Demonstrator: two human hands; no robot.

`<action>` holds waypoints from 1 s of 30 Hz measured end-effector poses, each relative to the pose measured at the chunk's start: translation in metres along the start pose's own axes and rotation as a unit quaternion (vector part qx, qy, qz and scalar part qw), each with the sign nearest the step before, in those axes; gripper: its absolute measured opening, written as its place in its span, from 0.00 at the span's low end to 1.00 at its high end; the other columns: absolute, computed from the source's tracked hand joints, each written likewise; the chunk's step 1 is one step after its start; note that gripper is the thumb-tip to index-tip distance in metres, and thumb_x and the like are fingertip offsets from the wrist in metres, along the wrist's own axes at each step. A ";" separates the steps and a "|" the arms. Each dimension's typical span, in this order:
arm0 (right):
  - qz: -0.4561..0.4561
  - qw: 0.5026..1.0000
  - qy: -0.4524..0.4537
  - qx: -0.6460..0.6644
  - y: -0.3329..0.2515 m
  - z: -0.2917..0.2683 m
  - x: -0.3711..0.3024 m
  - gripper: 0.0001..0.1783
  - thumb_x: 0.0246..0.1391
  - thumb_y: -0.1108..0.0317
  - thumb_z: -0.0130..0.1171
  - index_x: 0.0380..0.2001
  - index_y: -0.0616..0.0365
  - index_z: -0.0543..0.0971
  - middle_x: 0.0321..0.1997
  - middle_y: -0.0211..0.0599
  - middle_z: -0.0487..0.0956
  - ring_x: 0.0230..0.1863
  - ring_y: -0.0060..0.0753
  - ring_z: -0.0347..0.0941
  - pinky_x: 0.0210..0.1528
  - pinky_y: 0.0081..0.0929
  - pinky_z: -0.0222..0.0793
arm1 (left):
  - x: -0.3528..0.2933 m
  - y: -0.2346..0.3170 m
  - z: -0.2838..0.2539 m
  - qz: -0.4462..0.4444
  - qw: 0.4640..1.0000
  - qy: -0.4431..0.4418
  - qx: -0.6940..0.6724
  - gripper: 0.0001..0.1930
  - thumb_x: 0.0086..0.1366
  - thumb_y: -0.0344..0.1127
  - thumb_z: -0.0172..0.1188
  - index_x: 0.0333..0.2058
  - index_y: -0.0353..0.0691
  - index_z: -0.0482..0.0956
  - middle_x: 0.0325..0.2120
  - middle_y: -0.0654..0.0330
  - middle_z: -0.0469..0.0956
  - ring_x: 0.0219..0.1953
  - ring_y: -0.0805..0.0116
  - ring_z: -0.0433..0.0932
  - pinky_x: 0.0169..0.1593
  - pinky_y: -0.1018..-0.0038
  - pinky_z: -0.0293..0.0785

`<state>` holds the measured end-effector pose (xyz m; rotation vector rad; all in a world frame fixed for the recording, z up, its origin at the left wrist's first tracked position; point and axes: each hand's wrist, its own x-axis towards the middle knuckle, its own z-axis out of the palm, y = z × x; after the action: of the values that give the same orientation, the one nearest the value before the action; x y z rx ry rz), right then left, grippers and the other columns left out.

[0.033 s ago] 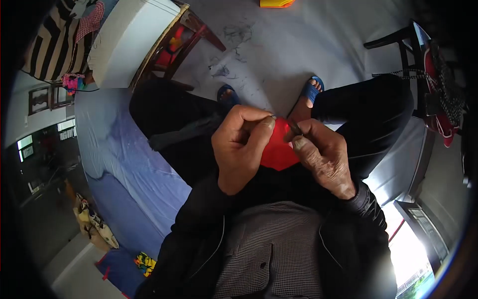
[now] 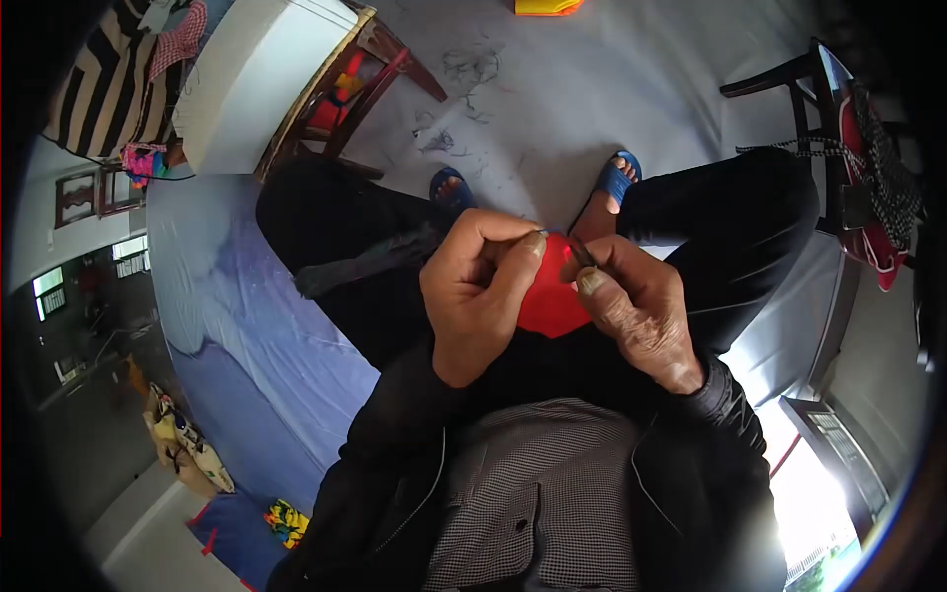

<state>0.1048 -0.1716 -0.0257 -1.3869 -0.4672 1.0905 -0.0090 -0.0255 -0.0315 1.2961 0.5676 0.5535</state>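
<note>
My left hand [image 2: 480, 301] is closed in a pinch, thumb against forefinger; what it holds, if anything, is too small to make out. Opposite it, my right hand [image 2: 644, 318] pinches a small dark, narrow thing [image 2: 580, 256] between thumb and fingers; its kind does not show. A smooth red piece [image 2: 554, 304] lies between and beneath both hands, above my lap, and the hands partly hide it. Across my left thigh rests a dark grey strip of cloth [image 2: 370, 262].
A blue-grey cloth [image 2: 256, 326] spreads on the left. Dark thread scraps [image 2: 472, 67] litter the pale floor by my blue sandals [image 2: 619, 175]. A wooden stool [image 2: 370, 84] stands front left; a dark chair [image 2: 804, 94] with red and checked things stands right. A yellow item [image 2: 547, 6] lies far ahead.
My right hand and the small dark thing in it have shifted very slightly to the left. My left hand looks unmoved.
</note>
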 end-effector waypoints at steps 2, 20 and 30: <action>0.008 1.000 -0.004 0.007 0.000 0.005 0.004 0.19 0.70 0.57 0.59 0.46 0.66 0.78 0.24 0.19 0.67 0.22 0.11 0.56 0.24 0.16 0.52 | 0.000 0.000 0.000 0.005 1.000 0.005 0.001 0.03 0.69 0.19 0.60 0.39 0.33 0.79 0.24 0.69 0.76 0.25 0.89 0.69 0.28 0.85 0.65; 0.058 0.998 -0.026 0.013 -0.007 0.006 0.009 0.11 0.69 0.66 0.60 0.44 0.66 0.81 0.26 0.19 0.70 0.27 0.12 0.59 0.29 0.18 0.56 | -0.003 -0.006 -0.005 0.036 0.998 -0.033 0.039 0.03 0.67 0.18 0.61 0.37 0.33 0.79 0.20 0.74 0.70 0.22 0.90 0.62 0.25 0.85 0.56; 0.026 0.998 -0.055 0.000 -0.002 -0.001 0.006 0.14 0.73 0.63 0.53 0.36 0.64 0.75 0.19 0.20 0.64 0.18 0.12 0.53 0.21 0.18 0.47 | -0.004 0.006 -0.009 0.015 0.993 -0.067 0.093 0.04 0.68 0.17 0.60 0.38 0.32 0.78 0.26 0.70 0.75 0.26 0.89 0.67 0.31 0.86 0.65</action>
<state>0.1098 -0.1667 -0.0260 -1.3494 -0.5129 1.2141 -0.0183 -0.0199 -0.0266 1.5087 0.4975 0.4431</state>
